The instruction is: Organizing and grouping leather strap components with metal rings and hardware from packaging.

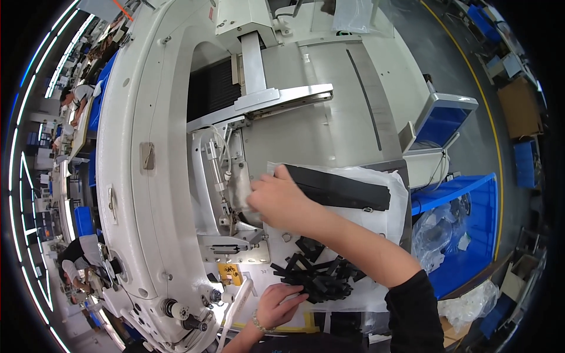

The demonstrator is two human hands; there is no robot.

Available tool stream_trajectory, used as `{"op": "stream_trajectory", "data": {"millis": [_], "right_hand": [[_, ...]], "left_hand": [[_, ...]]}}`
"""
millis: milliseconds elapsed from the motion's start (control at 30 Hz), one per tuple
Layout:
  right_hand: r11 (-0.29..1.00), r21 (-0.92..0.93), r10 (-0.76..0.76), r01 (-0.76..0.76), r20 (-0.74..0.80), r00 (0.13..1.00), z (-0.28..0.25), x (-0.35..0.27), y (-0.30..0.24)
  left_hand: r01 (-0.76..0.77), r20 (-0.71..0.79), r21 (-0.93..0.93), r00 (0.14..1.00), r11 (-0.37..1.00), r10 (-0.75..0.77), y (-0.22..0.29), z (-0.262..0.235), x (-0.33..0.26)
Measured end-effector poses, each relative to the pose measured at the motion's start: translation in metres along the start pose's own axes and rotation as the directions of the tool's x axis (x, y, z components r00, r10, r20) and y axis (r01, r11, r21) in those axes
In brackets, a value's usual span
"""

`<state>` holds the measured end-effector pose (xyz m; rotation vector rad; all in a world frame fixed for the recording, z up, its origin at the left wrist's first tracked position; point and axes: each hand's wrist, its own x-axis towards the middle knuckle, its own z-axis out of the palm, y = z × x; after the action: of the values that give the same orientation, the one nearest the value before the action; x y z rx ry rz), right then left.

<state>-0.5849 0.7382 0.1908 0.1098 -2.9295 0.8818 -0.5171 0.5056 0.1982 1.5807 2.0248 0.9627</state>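
Note:
My right hand (279,200) reaches across the sewing machine bed, beside the clamp mechanism (219,176). Its fingers are curled together, and what they hold, if anything, is hidden. Just right of that hand lies a stack of long, flat black pieces (341,187) on a white sheet (391,220). Nearer to me, my left hand (278,306) rests at the left edge of a loose heap of short black strips (321,279). Its fingers are stretched toward the heap and touch its edge. A beaded bracelet circles the left wrist.
The white machine arm (138,147) runs along the left. A metal slide bar (282,100) crosses the bed beyond my hands. At right stand a blue bin (482,217) with clear plastic bags and a tilted screen (441,120). A yellow block (229,273) sits near the heap.

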Motion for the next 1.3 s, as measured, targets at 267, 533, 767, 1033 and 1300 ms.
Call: {"op": "stream_trajectory", "data": {"millis": [267,533,767,1033,1300], "right_hand": [[0.994,0.002,-0.111,0.111,-0.048,0.993,0.051,0.027,-0.001],[0.993,-0.048,-0.103,0.103,0.02,0.995,0.042,0.034,-0.001],[0.988,-0.028,0.15,-0.15,0.0,0.989,-0.039,-0.038,-0.003],[0.934,0.272,0.212,-0.232,0.1,0.972,-0.014,-0.145,-0.06],[0.866,0.304,0.473,-0.398,-0.234,0.85,0.012,-0.206,-0.088]], "left_hand": [[0.003,-0.012,0.01,1.0,1.0,-0.003,-0.004,0.0,-0.006],[-0.004,-0.007,0.002,1.0,1.0,0.004,0.0,0.001,-0.002],[0.0,-0.018,0.029,1.0,1.0,0.001,0.002,-0.004,-0.005],[0.101,-0.151,0.08,0.985,0.992,-0.088,0.005,0.004,-0.001],[0.183,0.026,0.06,0.982,0.981,-0.185,0.004,0.015,0.036]]}}
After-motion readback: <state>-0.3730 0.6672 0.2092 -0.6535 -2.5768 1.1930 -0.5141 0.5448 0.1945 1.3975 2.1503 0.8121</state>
